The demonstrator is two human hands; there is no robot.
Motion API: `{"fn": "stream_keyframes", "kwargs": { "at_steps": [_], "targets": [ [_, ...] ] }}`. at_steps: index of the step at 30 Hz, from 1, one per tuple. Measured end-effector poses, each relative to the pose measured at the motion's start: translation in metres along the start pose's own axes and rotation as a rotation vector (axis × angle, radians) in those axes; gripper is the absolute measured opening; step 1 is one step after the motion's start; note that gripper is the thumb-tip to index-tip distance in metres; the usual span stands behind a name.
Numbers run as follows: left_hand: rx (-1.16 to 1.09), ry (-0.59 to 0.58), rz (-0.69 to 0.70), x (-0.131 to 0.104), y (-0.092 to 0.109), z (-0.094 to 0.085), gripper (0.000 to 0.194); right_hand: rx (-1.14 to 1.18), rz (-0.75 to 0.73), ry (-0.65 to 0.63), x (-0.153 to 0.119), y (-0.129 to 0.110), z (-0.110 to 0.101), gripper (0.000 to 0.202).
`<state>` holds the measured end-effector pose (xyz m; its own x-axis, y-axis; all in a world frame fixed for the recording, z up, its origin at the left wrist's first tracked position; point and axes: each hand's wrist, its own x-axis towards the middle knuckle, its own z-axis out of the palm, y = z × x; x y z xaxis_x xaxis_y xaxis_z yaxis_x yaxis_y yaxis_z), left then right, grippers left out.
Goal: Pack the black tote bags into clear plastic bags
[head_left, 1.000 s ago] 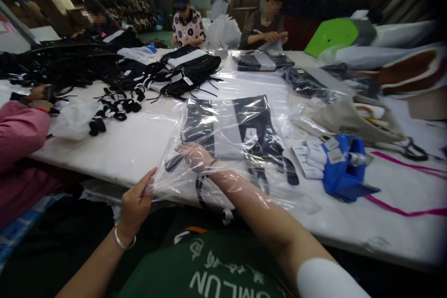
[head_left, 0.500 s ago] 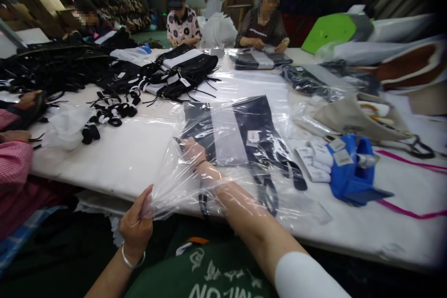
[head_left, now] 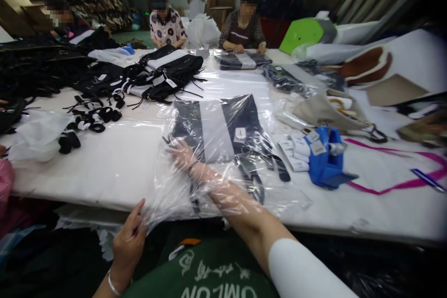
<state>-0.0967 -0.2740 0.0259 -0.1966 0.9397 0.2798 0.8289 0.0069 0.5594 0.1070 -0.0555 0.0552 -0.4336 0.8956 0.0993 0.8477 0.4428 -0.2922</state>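
A folded black item with a pale grey panel (head_left: 216,132), a white tag and dark straps lies inside a clear plastic bag (head_left: 164,195) at the table's front. At the bag's lower left corner, my left hand (head_left: 129,242) pinches the plastic edge, index finger pointing up. My right hand (head_left: 181,154) is inside the bag, its forearm reaching in through the near side. Its fingers are closed at the item's left edge, around a thin black strap (head_left: 166,138); glare on the plastic partly hides them.
Black strapped goods (head_left: 167,72) are heaped at the left and back. To the right stand a blue holder (head_left: 326,158) with white labels, a beige pouch (head_left: 324,109) and a magenta ribbon (head_left: 380,191). Co-workers (head_left: 244,28) sit across the table (head_left: 104,163).
My view has turned right, so things appear shifted left. My right hand stays at the item's left edge inside the plastic bag. My left hand keeps the bag's edge, slightly lower.
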Motion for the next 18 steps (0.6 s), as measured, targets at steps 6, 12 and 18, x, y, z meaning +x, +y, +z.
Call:
{"fn": "stream_keyframes", "kwargs": {
  "at_steps": [6, 12, 18],
  "targets": [
    [0.095, -0.257, -0.137, -0.002, -0.002, 0.01, 0.053, -0.048, -0.05, 0.038, -0.04, 0.012, 0.006, 0.054],
    [0.076, -0.157, -0.234, 0.003, -0.003, -0.016, 0.049, -0.029, -0.032, 0.033, -0.048, 0.017, -0.003, 0.047],
    [0.155, 0.145, -0.174, 0.045, -0.026, -0.048, 0.047, -0.135, 0.179, 0.227, -0.166, 0.081, -0.036, 0.056]
  ]
}}
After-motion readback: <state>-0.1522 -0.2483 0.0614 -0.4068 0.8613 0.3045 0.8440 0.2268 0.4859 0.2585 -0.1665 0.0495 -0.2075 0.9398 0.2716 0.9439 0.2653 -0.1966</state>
